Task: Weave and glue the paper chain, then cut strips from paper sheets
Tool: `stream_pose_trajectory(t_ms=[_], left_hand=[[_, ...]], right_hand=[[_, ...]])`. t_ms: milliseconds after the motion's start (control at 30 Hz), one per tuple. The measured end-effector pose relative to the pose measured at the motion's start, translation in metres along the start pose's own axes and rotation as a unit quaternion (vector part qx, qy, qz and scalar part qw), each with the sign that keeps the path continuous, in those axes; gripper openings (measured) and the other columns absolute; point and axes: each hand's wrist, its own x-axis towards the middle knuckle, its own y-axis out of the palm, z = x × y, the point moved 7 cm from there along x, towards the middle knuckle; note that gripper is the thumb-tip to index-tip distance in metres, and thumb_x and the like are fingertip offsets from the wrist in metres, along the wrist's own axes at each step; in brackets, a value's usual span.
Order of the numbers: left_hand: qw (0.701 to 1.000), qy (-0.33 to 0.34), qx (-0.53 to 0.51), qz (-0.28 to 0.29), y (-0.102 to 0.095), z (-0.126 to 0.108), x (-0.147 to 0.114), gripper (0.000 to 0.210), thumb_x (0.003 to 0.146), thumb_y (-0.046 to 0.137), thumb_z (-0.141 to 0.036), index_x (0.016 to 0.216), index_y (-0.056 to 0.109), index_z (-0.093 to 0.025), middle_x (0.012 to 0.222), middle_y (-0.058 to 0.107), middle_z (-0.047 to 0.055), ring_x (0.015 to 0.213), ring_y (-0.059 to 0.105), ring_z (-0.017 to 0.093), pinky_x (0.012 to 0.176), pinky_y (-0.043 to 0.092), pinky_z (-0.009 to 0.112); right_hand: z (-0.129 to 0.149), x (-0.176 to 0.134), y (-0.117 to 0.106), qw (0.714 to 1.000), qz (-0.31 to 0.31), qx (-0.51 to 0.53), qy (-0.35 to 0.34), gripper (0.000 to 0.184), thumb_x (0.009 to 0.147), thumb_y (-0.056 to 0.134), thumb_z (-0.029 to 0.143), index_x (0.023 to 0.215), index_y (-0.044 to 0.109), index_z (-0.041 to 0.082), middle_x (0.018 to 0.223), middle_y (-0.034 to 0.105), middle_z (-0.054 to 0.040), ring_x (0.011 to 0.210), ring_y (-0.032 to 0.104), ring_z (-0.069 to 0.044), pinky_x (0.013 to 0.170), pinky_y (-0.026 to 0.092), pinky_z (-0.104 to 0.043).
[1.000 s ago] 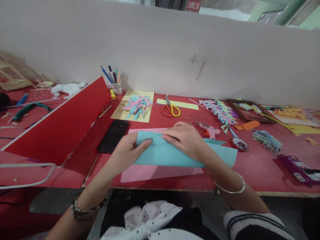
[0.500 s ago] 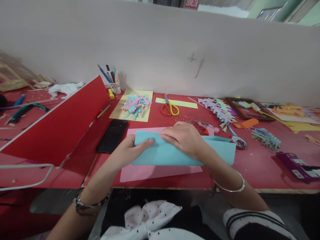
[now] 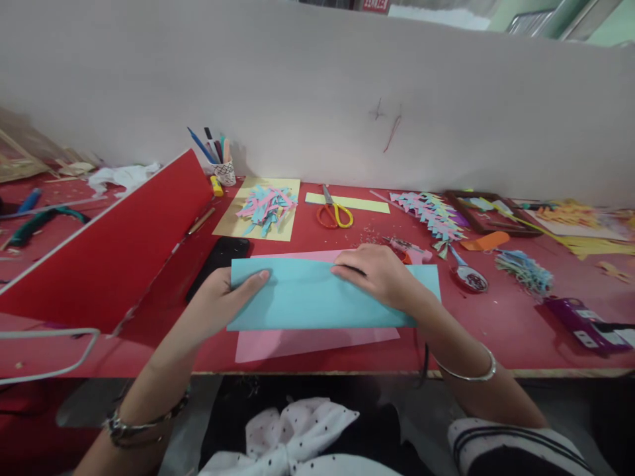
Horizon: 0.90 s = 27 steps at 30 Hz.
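Note:
A folded sheet of light blue paper (image 3: 297, 301) stretches sideways between my hands, in front of me. My left hand (image 3: 225, 294) grips its left end, thumb on top and fingers hidden behind. My right hand (image 3: 380, 274) is closed over the upper edge right of the middle, fingertips on the front face. Under the blue paper lies a pink sheet (image 3: 317, 345), showing along its lower and upper edges. Beside my left hand, a black phone (image 3: 225, 250) is partly covered by the hand and paper.
Scissors (image 3: 335, 210) lie behind the paper, near a pile of paper strips (image 3: 268, 206) on a yellow sheet (image 3: 225, 221). A red board (image 3: 119, 244) stands tilted at left. Rightward are a glue gun (image 3: 411, 250), a folded paper chain (image 3: 429, 215) and a purple power strip (image 3: 588, 324).
The blue paper has shifted left with my left hand and now lies flatter, its raised right-hand flap no longer showing. My right hand has moved slightly right along the upper edge.

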Motion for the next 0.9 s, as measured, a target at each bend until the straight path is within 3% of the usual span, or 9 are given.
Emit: stream_pose_trajectory(t_ms=[100,200,267,333,400,500,633,733,900], left_hand=[[0.971,0.130,0.152,-0.130,-0.016,-0.023,-0.004,0.036,0.078,0.042,-0.049,0.070,0.059,-0.018,0.067,0.063,0.004,0.061,0.057,0.017,0.053,0.045,0.027],[0.859,0.292,0.338,-0.251,-0.011,-0.062,-0.021,0.032,0.084,0.045,-0.038,0.104,0.059,-0.016,0.100,0.065,0.010,0.090,0.059,0.022,0.077,0.045,0.034],[0.797,0.376,0.412,-0.230,0.007,-0.081,-0.027,0.025,0.087,0.044,-0.032,0.097,0.061,-0.018,0.092,0.067,0.007,0.086,0.060,0.019,0.083,0.042,0.033],[0.775,0.425,0.432,-0.178,0.022,-0.089,-0.028,0.029,0.090,0.037,-0.027,0.078,0.062,-0.019,0.069,0.065,0.001,0.068,0.060,0.015,0.076,0.043,0.029],[0.772,0.445,0.428,-0.150,0.028,-0.090,-0.027,0.040,0.092,0.028,-0.024,0.065,0.057,-0.019,0.054,0.058,-0.001,0.053,0.054,0.013,0.061,0.042,0.026],[0.776,0.450,0.419,-0.140,0.024,-0.081,-0.025,0.045,0.094,0.022,-0.023,0.064,0.055,-0.019,0.053,0.058,-0.001,0.047,0.051,0.012,0.050,0.036,0.026],[0.796,0.404,0.433,-0.127,0.007,-0.055,-0.020,0.047,0.094,0.017,-0.027,0.068,0.056,-0.019,0.057,0.060,-0.001,0.052,0.054,0.014,0.054,0.038,0.027],[0.818,0.377,0.426,-0.084,0.000,-0.041,-0.019,0.045,0.094,0.018,-0.029,0.071,0.055,-0.019,0.063,0.061,0.000,0.058,0.056,0.014,0.062,0.040,0.029],[0.809,0.387,0.436,-0.077,0.012,-0.054,-0.021,0.042,0.093,0.020,-0.023,0.066,0.053,-0.018,0.058,0.057,0.000,0.055,0.053,0.014,0.061,0.039,0.030]], right_hand=[[0.006,0.005,0.001,1.000,-0.003,-0.022,-0.018,0.050,0.094,0.021,0.041,0.076,0.061,0.017,0.062,0.062,-0.0020,0.055,0.049,-0.012,0.059,0.030,-0.023],[0.016,0.011,0.003,0.998,-0.010,-0.044,-0.046,0.056,0.095,0.015,0.043,0.074,0.060,0.017,0.059,0.060,-0.0017,0.052,0.047,-0.011,0.058,0.029,-0.024],[0.024,0.016,0.003,0.997,-0.020,-0.048,-0.065,0.058,0.095,0.013,0.043,0.072,0.060,0.017,0.057,0.059,-0.0016,0.051,0.047,-0.011,0.058,0.028,-0.025],[0.030,0.019,0.002,0.996,-0.030,-0.044,-0.075,0.057,0.095,0.014,0.043,0.072,0.060,0.017,0.057,0.059,-0.0015,0.051,0.046,-0.011,0.059,0.028,-0.024],[0.032,0.019,0.001,0.996,-0.032,-0.028,-0.081,0.055,0.095,0.016,0.043,0.073,0.059,0.017,0.059,0.060,-0.0013,0.053,0.047,-0.011,0.059,0.029,-0.024],[0.025,0.015,0.000,0.997,-0.026,-0.004,-0.067,0.047,0.093,0.024,0.047,0.080,0.060,0.018,0.063,0.061,-0.0008,0.056,0.047,-0.012,0.057,0.028,-0.023],[0.004,0.004,0.000,1.000,-0.007,-0.008,-0.020,0.040,0.091,0.032,0.046,0.084,0.060,0.018,0.066,0.062,-0.0016,0.058,0.049,-0.013,0.057,0.029,-0.023],[-0.002,-0.002,0.003,1.000,0.017,-0.001,-0.025,0.040,0.093,0.029,0.039,0.079,0.059,0.018,0.070,0.065,-0.0021,0.061,0.051,-0.013,0.063,0.032,-0.023],[0.006,0.001,0.008,0.999,0.036,-0.006,-0.023,0.042,0.094,0.027,0.038,0.077,0.059,0.018,0.067,0.065,-0.0022,0.061,0.052,-0.013,0.060,0.030,-0.024]])
